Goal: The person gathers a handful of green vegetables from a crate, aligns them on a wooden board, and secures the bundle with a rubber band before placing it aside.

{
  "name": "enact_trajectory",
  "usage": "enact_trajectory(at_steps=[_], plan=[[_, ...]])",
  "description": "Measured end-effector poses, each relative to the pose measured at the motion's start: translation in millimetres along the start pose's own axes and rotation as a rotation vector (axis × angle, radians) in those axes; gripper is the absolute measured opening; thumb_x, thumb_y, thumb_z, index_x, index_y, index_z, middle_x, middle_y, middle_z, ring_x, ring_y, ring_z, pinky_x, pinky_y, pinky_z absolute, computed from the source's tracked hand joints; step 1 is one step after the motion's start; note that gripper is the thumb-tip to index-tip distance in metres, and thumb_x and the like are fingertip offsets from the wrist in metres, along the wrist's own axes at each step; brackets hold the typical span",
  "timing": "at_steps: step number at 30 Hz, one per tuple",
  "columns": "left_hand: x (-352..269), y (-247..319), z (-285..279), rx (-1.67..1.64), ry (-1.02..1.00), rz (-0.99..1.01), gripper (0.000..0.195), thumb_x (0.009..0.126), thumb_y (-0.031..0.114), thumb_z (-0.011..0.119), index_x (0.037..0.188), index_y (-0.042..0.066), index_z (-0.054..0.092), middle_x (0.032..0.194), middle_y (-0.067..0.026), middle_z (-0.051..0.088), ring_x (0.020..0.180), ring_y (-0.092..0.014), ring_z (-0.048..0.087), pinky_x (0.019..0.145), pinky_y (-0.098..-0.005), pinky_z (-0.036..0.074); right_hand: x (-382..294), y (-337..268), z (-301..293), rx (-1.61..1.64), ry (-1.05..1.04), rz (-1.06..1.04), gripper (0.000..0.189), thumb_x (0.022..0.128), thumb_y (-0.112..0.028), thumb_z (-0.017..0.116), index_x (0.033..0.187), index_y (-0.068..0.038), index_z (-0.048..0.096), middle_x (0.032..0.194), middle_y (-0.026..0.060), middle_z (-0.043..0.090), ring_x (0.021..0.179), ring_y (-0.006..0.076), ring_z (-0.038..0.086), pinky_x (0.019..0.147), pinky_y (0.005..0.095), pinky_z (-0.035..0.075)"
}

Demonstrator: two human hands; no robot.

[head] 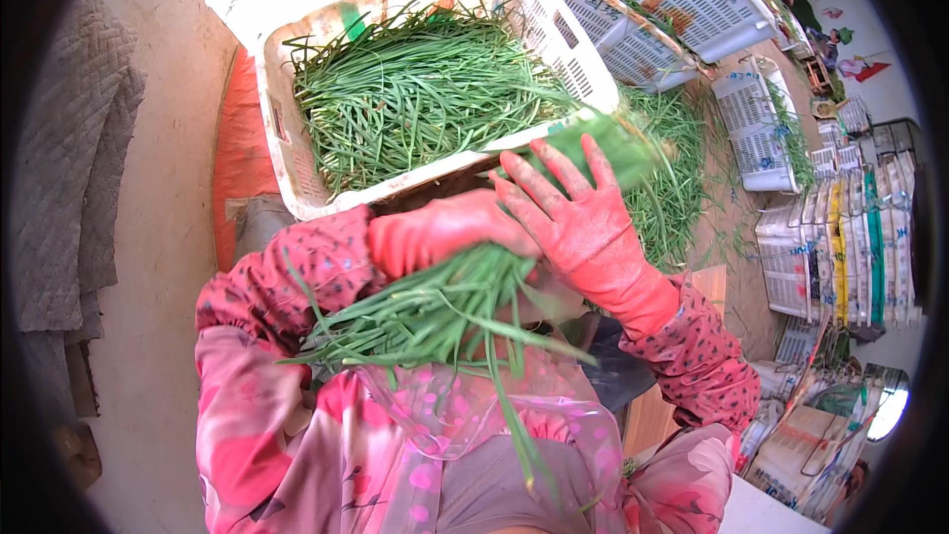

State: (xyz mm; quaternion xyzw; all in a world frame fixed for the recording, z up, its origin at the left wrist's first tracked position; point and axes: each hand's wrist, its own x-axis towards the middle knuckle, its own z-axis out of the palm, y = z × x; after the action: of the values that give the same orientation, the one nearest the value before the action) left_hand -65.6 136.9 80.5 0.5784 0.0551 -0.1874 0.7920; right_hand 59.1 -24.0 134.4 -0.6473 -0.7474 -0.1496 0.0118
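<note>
My left hand (452, 233), in a red rubber glove, is shut on a bunch of long green leaves (437, 304), probably garlic chives. The leaves spread below it across my chest, and a few hang down over a clear apron with pink dots (422, 415). My right hand (567, 208), in a matching soiled glove, is just to the right with its fingers spread. Beyond its fingertips is a motion-blurred clump of greens (608, 148); whether it belongs to the held bunch cannot be told. A white plastic crate (437, 170) in front holds many more leaves (422, 96).
Loose greens (667, 200) are heaped on the floor at the right. Stacked white crates (623, 22) stand at the upper right, with another crate (756, 126) beyond. Bundled stacks of crates (830, 252) line the far right. Grey quilted cloth (67, 163) hangs at the left.
</note>
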Motion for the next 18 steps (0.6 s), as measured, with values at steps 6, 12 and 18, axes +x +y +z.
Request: enact_trajectory(at_steps=[6, 12, 18], plan=[[27.1, 28.9, 69.0, 0.008, -0.215, 0.115, 0.020, 0.096, 0.011, 0.045, 0.109, 0.005, 0.058, 0.099, -0.0082, 0.060, 0.099, -0.022, 0.058, 0.087, -0.0293, 0.048, -76.8, 2.4, -4.7, 0.466, 0.079, 0.255, 0.055, 0.072, -0.020, 0.070, 0.124, -0.008, 0.057, 0.106, 0.0089, 0.066, 0.100, 0.0250, 0.062, 0.091, 0.0422, 0.045], [67.5, 44.9, 65.3, -0.416, -0.027, -0.044, 0.062, 0.095, 0.049, 0.048, 0.132, 0.000, 0.048, 0.106, -0.0158, 0.067, 0.076, -0.028, 0.069, 0.071, -0.0399, 0.056, -145.1, 13.7, 3.0, 1.376, 0.583, 1.046, 0.035, 0.078, -0.012, 0.076, 0.109, -0.002, 0.064, 0.100, 0.0032, 0.067, 0.091, 0.0124, 0.061, 0.081, 0.0279, 0.050], [134.6, 35.6, 92.2, 0.282, -0.019, 0.340, 0.092, 0.076, 0.032, 0.080, 0.146, 0.001, 0.029, 0.135, -0.0152, 0.050, 0.123, -0.025, 0.049, 0.103, -0.0384, 0.040, -154.2, 26.3, 13.1, 1.472, 0.739, 0.996, 0.037, 0.078, -0.010, 0.076, 0.112, -0.003, 0.063, 0.107, 0.0033, 0.066, 0.097, 0.0134, 0.061, 0.085, 0.0288, 0.050]])
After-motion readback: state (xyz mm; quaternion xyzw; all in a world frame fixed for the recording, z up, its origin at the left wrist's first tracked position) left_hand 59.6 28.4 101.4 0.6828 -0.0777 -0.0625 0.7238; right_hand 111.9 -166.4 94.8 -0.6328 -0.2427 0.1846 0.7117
